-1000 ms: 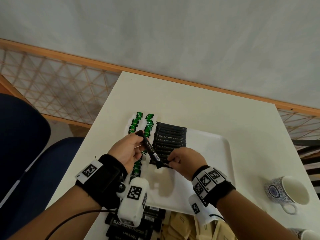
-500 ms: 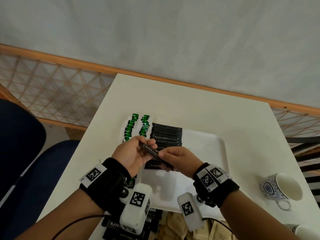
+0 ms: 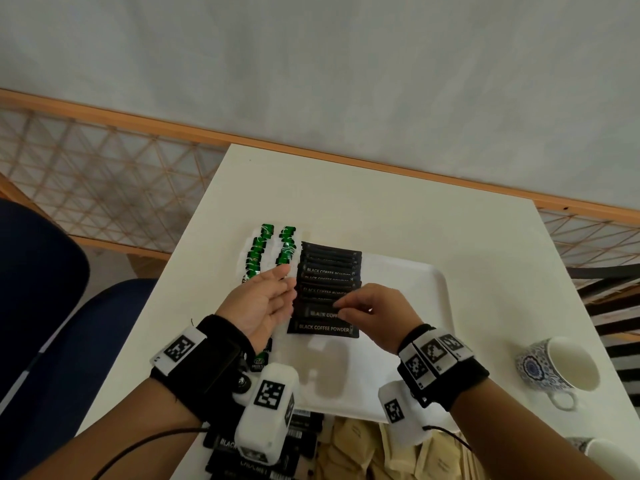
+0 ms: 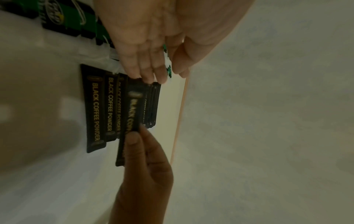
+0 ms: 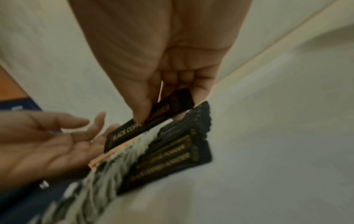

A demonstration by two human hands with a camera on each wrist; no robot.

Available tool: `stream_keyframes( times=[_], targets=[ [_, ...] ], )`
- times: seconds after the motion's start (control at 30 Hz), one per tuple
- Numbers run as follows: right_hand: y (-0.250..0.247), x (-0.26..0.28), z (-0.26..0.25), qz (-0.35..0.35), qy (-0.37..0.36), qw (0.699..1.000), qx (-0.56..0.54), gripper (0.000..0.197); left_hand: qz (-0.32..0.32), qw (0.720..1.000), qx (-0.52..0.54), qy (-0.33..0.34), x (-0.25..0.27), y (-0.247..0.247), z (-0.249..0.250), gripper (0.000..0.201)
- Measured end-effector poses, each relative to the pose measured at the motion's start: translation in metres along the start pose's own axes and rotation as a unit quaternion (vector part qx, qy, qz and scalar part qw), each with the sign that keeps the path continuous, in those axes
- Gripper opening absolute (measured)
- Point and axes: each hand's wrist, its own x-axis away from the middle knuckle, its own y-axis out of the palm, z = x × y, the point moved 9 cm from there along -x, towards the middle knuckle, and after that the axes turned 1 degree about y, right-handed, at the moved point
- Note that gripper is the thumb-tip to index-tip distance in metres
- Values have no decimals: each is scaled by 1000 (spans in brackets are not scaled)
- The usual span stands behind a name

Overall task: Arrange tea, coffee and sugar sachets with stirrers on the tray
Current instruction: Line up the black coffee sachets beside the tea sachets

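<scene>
A white table [image 3: 398,209] stands before me against a pale wall [image 3: 311,64]. At three o'clock on it sits a blue-patterned cup [image 3: 557,367], with a second cup [image 3: 604,455] at five o'clock. A dark blue chair [image 3: 52,306] is at nine o'clock, with wooden lattice [image 3: 104,174] beyond it.

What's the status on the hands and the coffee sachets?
Left hand open, empty, beside the coffee row. Right hand pinching one black coffee sachet above the row on the tray. Nothing in the way.
</scene>
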Motion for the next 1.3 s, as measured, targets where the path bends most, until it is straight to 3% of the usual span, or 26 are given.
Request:
stream_keyframes(
  times=[0.13, 0.27, 0.4, 0.57, 0.67, 0.8, 0.93, 1.17, 1.3],
  targets=[
    [16, 2, 11, -16, -13, 994, 106, 15, -4, 999, 2, -37, 9, -2, -16, 19],
    [32, -5, 7, -14, -28, 993, 118, 15, -47, 993, -4, -111, 27, 9, -53, 18],
    [36, -9, 2, -11, -42, 990, 134, 13, -46, 988, -4, -147, 31, 9, -77, 20],
    [26, -12, 0, 25, -48, 991, 124, 13, -27, 988, 37, -148, 25, 9, -82, 34],
    [10, -23, -6, 71, -69, 989, 113, 21, -20, 988, 36, -148, 23, 11, -82, 28],
    [7, -52, 0, 16, -19, 983, 184, 50, -19, 988, 28, -150, 18, 10, -84, 18],
    [13, -67, 10, -36, 20, 973, 227, 59, -11, 989, 27, -145, 15, 9, -83, 21],
    [7, -59, 9, -8, 9, 978, 206, 58, -6, 989, 29, -145, 19, 8, -82, 16],
    [-3, -26, -9, 25, -28, 987, 157, 41, -48, 986, -13, -161, 35, 15, -83, 15]
  ],
)
